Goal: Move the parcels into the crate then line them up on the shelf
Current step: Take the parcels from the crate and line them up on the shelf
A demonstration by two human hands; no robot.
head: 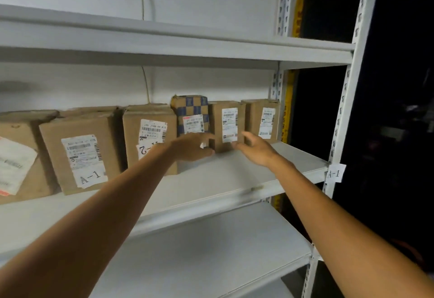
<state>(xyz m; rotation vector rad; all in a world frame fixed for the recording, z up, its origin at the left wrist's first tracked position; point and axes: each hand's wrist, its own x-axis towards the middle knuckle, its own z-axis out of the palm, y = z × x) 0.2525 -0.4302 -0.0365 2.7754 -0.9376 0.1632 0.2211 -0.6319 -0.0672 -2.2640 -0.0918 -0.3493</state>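
Brown parcel [226, 123] standing upright on the middle shelf [296, 156], second from the right end of a row of six, its white label facing out. The parcel lies between the two grips. The left grip [193, 147] is at its lower left corner, in front of the blue-checked parcel [189, 109]; whether its fingers curl round the corner cannot be told. The right grip [256, 150] is released, thumb raised, its straight fingertips [237, 146] at the parcel's lower right front edge. Just beside it on the right stands the end parcel [261, 119], close to the rear post. To the left of the checked parcel come a taller parcel [150, 130], a parcel marked A-1 [81, 154] and a parcel cut off by the frame edge [16, 154], all upright along the back wall. The front post [347, 100] carries a paper tag [335, 173] reading A-1. One shelf board [164, 47] lies above and another [211, 250] below.
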